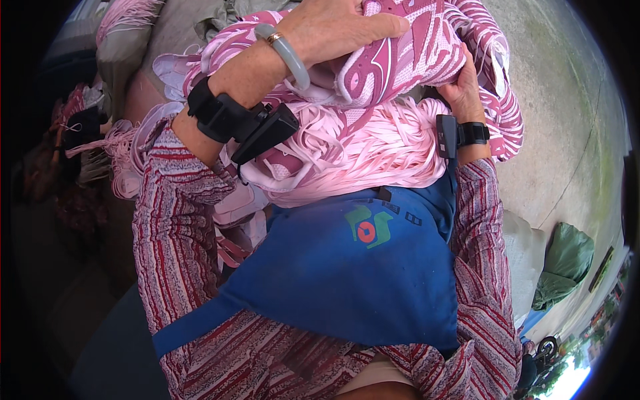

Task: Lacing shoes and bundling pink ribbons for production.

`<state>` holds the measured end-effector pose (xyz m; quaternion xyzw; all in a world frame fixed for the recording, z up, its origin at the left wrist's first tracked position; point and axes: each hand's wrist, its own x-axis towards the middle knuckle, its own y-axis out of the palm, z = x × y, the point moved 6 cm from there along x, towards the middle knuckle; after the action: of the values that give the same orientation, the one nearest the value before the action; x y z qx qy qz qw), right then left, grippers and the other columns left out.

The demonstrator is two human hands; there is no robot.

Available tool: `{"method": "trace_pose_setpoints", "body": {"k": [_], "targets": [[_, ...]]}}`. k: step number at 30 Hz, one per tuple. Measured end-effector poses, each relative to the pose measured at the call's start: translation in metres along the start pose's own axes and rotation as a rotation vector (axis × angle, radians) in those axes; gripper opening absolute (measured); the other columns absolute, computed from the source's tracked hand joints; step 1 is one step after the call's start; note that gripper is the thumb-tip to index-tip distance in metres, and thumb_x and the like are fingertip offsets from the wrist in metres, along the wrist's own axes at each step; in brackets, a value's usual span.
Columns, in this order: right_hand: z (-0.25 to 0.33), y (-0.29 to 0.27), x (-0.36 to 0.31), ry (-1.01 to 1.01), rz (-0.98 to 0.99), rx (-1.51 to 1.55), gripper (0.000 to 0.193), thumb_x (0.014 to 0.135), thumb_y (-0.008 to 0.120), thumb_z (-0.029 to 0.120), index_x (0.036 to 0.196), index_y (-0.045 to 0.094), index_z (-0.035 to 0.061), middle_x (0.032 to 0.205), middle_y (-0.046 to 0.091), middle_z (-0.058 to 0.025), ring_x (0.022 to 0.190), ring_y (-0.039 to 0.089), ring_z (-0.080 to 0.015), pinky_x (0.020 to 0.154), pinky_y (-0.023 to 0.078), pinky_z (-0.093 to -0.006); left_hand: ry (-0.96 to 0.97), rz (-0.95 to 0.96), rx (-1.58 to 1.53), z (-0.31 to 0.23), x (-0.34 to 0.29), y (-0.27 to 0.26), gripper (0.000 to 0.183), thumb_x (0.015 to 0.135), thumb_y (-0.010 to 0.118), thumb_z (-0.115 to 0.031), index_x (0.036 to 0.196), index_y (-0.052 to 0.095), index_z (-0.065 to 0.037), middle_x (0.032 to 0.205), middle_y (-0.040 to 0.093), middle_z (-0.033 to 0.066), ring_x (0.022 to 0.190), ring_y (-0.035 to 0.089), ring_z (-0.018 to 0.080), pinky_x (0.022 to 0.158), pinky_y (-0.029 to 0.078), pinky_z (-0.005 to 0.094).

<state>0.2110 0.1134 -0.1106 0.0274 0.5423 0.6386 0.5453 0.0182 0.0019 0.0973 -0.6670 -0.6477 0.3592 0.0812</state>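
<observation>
Between my hands is a pink and white patterned shoe upper (417, 50), at the top of the view. My left hand (343, 30), with a pale bangle on its wrist, grips it from the left, the thumb lying over its surface. Part of that hand is cut off by the upper edge. My right hand (461, 85) is closed on the upper's right side, some of its fingers hidden underneath. On my lap, below the upper, a thick bundle of pale pink shoelaces (393, 150) is spread over a blue apron (347, 267).
More striped pink uppers (503, 120) pile up at the right and far side. Loose laces (117, 153) hang at the left, near a full grey-green sack (123, 60). A green bag (567, 250) sits on the concrete floor (567, 147) to my right.
</observation>
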Motion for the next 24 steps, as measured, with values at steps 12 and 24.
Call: {"method": "trace_pose_setpoints", "body": {"k": [12, 24], "targets": [[0.014, -0.012, -0.041, -0.107, -0.128, -0.576, 0.067, 0.092, 0.033, 0.058, 0.129, 0.044, 0.0035, 0.117, 0.059, -0.0161, 0.102, 0.061, -0.0296, 0.083, 0.052, -0.0470, 0.106, 0.054, 0.006, -0.002, -0.005, 0.010, 0.054, 0.080, 0.065, -0.049, 0.065, 0.054, 0.002, 0.057, 0.051, 0.0072, 0.055, 0.049, 0.0150, 0.050, 0.039, 0.0331], [0.024, 0.137, -0.191, -1.391, 0.294, -1.488, 0.025, 0.083, 0.065, 0.013, 0.106, 0.065, 0.0036, 0.101, 0.067, -0.0131, 0.088, 0.065, -0.0234, 0.079, 0.050, -0.0347, 0.314, 0.089, -0.029, 0.001, -0.001, 0.020, 0.037, 0.082, 0.062, -0.034, 0.073, 0.060, 0.002, 0.065, 0.059, 0.0146, 0.061, 0.058, 0.0222, 0.057, 0.046, 0.0346]]}}
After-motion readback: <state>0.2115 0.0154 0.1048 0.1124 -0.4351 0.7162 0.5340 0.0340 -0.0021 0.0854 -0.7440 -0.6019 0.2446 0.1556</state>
